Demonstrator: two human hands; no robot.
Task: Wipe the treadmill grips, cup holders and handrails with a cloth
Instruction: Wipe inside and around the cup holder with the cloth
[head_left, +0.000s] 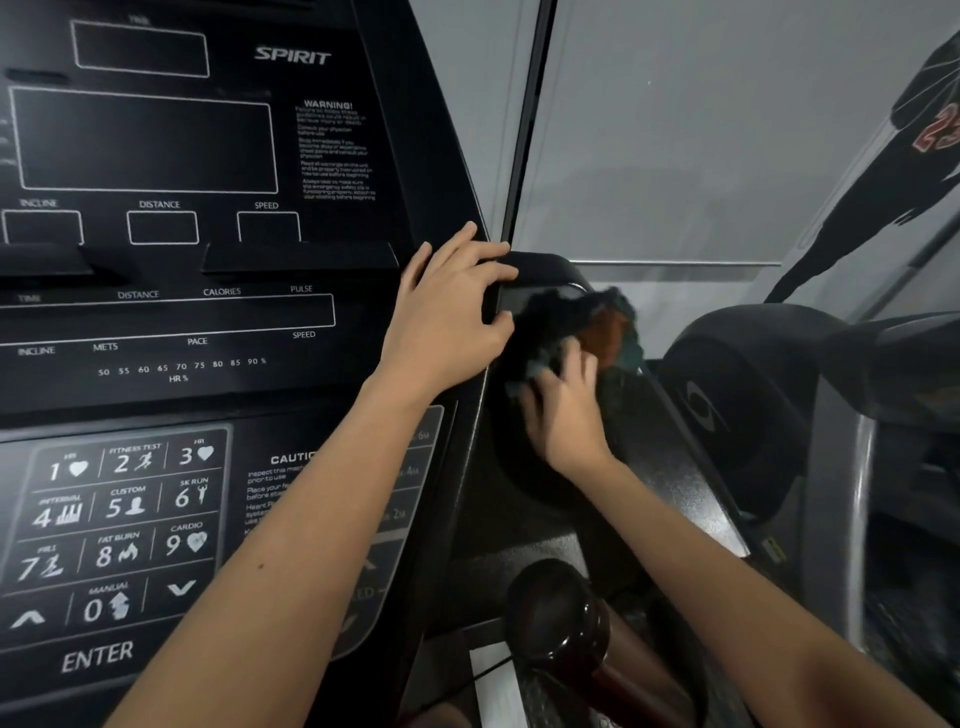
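Two bare forearms: left hand lies spread on the black console; right hand grips one dark cloth, centre frame.

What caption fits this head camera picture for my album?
Right hand wipes the treadmill cup holder with a cloth; left hand rests on the console edge.

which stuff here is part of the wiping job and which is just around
In the job: cloth, right hand gripping it, left hand on console, cup holder, grip.
Just around: keypad, next machine, wall figure.
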